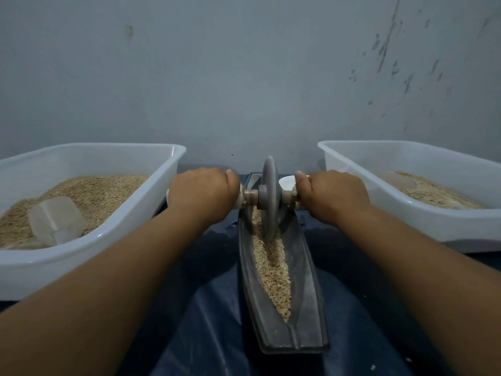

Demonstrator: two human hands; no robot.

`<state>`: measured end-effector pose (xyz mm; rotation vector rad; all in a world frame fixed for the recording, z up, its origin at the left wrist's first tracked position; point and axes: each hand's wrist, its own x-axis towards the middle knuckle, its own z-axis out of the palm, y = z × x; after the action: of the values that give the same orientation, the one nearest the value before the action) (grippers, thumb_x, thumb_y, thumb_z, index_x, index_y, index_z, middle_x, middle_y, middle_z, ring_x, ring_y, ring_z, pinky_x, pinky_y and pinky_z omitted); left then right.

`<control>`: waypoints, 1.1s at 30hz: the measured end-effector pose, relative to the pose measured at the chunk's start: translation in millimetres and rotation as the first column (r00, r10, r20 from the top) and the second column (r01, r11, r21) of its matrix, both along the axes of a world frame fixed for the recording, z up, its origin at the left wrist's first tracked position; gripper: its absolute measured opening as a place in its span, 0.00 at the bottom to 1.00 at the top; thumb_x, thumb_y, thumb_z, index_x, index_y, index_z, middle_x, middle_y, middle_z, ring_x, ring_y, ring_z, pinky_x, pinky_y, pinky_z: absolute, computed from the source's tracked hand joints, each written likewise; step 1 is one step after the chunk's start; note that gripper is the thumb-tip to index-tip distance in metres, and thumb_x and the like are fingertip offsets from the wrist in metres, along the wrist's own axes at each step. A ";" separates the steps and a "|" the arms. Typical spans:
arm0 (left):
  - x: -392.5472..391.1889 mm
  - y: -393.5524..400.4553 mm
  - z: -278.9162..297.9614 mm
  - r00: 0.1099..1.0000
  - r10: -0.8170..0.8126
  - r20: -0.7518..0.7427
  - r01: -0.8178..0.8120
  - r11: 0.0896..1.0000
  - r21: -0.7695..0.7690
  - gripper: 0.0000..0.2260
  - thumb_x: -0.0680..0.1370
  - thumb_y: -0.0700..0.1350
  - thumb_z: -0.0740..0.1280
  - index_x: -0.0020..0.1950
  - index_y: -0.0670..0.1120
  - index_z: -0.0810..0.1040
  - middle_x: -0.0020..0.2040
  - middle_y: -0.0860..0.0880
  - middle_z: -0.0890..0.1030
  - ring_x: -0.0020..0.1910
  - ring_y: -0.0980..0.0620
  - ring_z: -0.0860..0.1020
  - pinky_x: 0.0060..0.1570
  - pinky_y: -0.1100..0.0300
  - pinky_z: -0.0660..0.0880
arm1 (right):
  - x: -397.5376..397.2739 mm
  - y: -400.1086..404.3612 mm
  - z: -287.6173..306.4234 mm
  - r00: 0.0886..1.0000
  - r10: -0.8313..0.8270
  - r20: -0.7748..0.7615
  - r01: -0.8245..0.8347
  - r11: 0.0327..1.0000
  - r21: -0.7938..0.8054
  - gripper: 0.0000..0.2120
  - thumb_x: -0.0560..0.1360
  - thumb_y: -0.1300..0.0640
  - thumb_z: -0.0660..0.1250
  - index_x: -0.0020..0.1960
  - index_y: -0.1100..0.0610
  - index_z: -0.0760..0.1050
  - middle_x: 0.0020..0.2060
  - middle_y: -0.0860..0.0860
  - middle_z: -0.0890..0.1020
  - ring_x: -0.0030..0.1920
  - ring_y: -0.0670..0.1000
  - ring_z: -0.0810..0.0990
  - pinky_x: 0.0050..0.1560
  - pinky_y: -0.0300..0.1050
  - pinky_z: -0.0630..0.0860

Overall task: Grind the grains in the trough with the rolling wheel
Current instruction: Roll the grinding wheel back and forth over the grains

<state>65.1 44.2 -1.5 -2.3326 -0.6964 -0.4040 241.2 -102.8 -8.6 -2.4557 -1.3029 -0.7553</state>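
So, head view, the only one here. A long dark boat-shaped trough (282, 270) is laid lengthwise down the middle on a dark blue cloth (206, 321), narrow end toward the camera. A strip of pale crushed grains (271, 264) is spread along its groove, from under the wheel right down to the near tip. The grey rolling wheel (269, 198) is stood upright on edge in the far part of the trough, rim sunk into the grains, with a light-coloured axle (250, 198) run through its hub and sticking out both sides.

The axle's left end is wrapped by the left hand (202, 192), fingers curled over it, knuckles up. The right end is gripped the same way by the right hand (332, 195), thumb pointed toward the wheel. Both forearms are stretched out from the bottom corners.

A white plastic tub (89, 256) is set just left of the trough, loaded with brownish grain, and a clear plastic scoop (55, 219) is half sunk in it. A second white tub (423, 226) is placed on the right, a shallower layer of grain in it plus what looks like another clear scoop (401, 180), hard to make out. A small white dish (288, 181) can be partly seen behind the right hand. A scuffed grey wall (244, 77) is behind everything.
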 end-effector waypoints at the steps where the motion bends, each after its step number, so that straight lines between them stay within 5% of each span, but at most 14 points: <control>1: -3.1 -2.4 -1.2 1.000 -0.011 -0.009 0.011 1.000 0.002 0.18 0.77 0.44 0.63 0.65 0.42 0.66 0.50 0.44 0.77 0.44 0.43 0.77 0.35 0.53 0.67 | -2.8 -4.5 -0.7 1.000 -0.008 0.007 0.008 1.000 -0.002 0.30 0.82 0.41 0.44 0.48 0.56 0.81 0.48 0.59 0.82 0.49 0.61 0.79 0.42 0.48 0.63; 8: -51.7 -35.2 -8.1 0.987 -0.125 -0.097 0.123 0.992 -0.023 0.25 0.79 0.46 0.62 0.71 0.39 0.55 0.54 0.43 0.75 0.47 0.43 0.76 0.39 0.53 0.71 | -41.8 -50.8 10.3 0.997 -0.016 -0.070 0.006 0.990 -0.144 0.27 0.82 0.40 0.44 0.35 0.55 0.67 0.31 0.49 0.72 0.34 0.52 0.72 0.36 0.46 0.65; 12: -74.9 -47.5 -2.3 0.940 -0.332 -0.074 0.330 0.943 -0.036 0.31 0.57 0.38 0.80 0.56 0.29 0.75 0.32 0.37 0.76 0.24 0.39 0.75 0.22 0.51 0.73 | -52.3 -74.8 11.0 0.998 0.035 -0.053 -0.041 0.993 -0.115 0.25 0.81 0.40 0.45 0.38 0.57 0.65 0.30 0.48 0.73 0.32 0.48 0.73 0.31 0.44 0.67; 14: -68.7 -44.8 -3.7 0.961 -0.247 -0.125 0.243 0.969 -0.046 0.32 0.63 0.41 0.77 0.62 0.30 0.69 0.38 0.38 0.78 0.30 0.40 0.77 0.27 0.53 0.72 | -52.5 -70.4 10.3 1.000 -0.001 -0.019 -0.002 0.992 -0.125 0.24 0.81 0.40 0.45 0.40 0.58 0.64 0.30 0.47 0.72 0.33 0.48 0.73 0.31 0.43 0.67; 17: -44.2 -28.6 -11.7 0.985 -0.158 -0.062 0.164 0.981 0.106 0.25 0.79 0.47 0.60 0.68 0.39 0.51 0.52 0.44 0.75 0.42 0.45 0.73 0.36 0.53 0.69 | -39.5 -47.3 6.4 0.996 -0.068 -0.059 0.060 0.990 -0.132 0.24 0.82 0.41 0.45 0.35 0.54 0.64 0.31 0.48 0.71 0.35 0.52 0.73 0.36 0.47 0.68; 24: -6.8 -3.4 -4.2 0.998 -0.043 -0.046 0.047 0.996 0.076 0.25 0.79 0.45 0.61 0.73 0.39 0.58 0.54 0.43 0.76 0.48 0.42 0.77 0.37 0.53 0.67 | -13.8 -9.3 3.1 0.983 -0.125 -0.138 0.118 0.992 -0.052 0.27 0.81 0.40 0.45 0.40 0.53 0.77 0.34 0.52 0.72 0.37 0.56 0.71 0.37 0.47 0.62; 28: -31.3 -18.2 -8.6 0.988 -0.131 -0.082 0.137 0.989 0.065 0.25 0.79 0.47 0.62 0.66 0.41 0.50 0.52 0.44 0.75 0.43 0.45 0.74 0.36 0.54 0.68 | -24.9 -33.8 3.7 0.996 -0.012 -0.091 0.000 0.992 -0.126 0.14 0.83 0.48 0.52 0.41 0.53 0.62 0.34 0.50 0.69 0.38 0.56 0.73 0.38 0.49 0.72; 31: -57.9 -36.5 -9.2 0.975 -0.203 -0.090 0.206 0.978 0.018 0.27 0.77 0.47 0.64 0.63 0.42 0.47 0.50 0.44 0.76 0.40 0.47 0.72 0.37 0.54 0.71 | -41.4 -57.6 12.0 0.979 0.050 -0.197 -0.083 0.983 -0.163 0.16 0.84 0.49 0.51 0.38 0.36 0.61 0.34 0.48 0.69 0.39 0.54 0.76 0.38 0.51 0.76; 33: -68.1 -42.3 -6.0 0.958 -0.263 -0.110 0.264 0.964 -0.006 0.34 0.71 0.44 0.73 0.64 0.37 0.54 0.44 0.40 0.77 0.36 0.42 0.77 0.34 0.51 0.77 | -48.2 -66.2 13.6 0.980 0.072 -0.186 -0.098 0.986 -0.138 0.16 0.84 0.45 0.48 0.38 0.45 0.61 0.33 0.48 0.72 0.37 0.53 0.76 0.38 0.49 0.76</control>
<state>-3.0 1.9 -7.6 -2.4256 -0.3298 -0.3913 193.0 -169.0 5.0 -2.4932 -1.4283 -0.4175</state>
